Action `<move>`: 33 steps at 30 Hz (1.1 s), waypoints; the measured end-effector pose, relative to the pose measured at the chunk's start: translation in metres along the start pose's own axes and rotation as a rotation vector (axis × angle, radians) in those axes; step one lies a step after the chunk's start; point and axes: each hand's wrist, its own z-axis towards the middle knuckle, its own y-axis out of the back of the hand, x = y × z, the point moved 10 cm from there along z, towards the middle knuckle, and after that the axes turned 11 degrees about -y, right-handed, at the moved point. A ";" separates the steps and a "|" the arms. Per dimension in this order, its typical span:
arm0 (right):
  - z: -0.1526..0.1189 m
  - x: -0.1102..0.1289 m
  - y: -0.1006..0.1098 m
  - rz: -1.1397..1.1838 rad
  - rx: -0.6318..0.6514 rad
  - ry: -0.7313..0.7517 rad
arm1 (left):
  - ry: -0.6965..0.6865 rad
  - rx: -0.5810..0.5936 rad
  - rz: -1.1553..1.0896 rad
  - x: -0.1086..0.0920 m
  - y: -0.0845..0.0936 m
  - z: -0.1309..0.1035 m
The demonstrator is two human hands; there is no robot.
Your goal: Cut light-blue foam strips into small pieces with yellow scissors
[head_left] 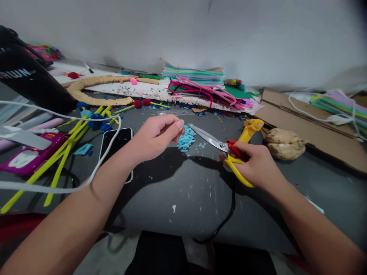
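Observation:
My right hand [255, 164] grips a pair of scissors [210, 140] by its yellow and red handles. The blades point left and look closed or nearly so, their tips close to my left fingers. With thumb and fingers pressed together, my left hand [160, 133] pinches; whatever it holds is hidden or too small to make out. Just beneath and between the hands lies a small pile of light blue cut pieces [187, 139] on the grey table [183, 206]. Tiny blue scraps are scattered around the pile.
A phone [117, 141] lies under my left forearm, crossed by a white cable [100, 164]. Yellow pipe cleaners [67, 152] and a black bottle [31, 72] are at left. On the right are a yellow glue gun [249, 131], a tan lump [283, 143] and cardboard [321, 133].

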 end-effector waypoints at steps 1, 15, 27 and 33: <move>0.000 0.000 0.000 0.001 0.000 0.001 | -0.001 -0.002 -0.001 0.000 0.000 0.000; 0.000 -0.002 -0.003 0.004 0.011 0.008 | 0.016 0.014 -0.059 0.001 -0.004 0.000; 0.001 0.000 0.004 0.028 -0.020 -0.030 | 0.020 0.010 -0.080 0.001 -0.004 0.000; 0.000 0.002 0.002 0.047 -0.006 -0.010 | -0.006 0.011 -0.053 -0.002 -0.002 0.001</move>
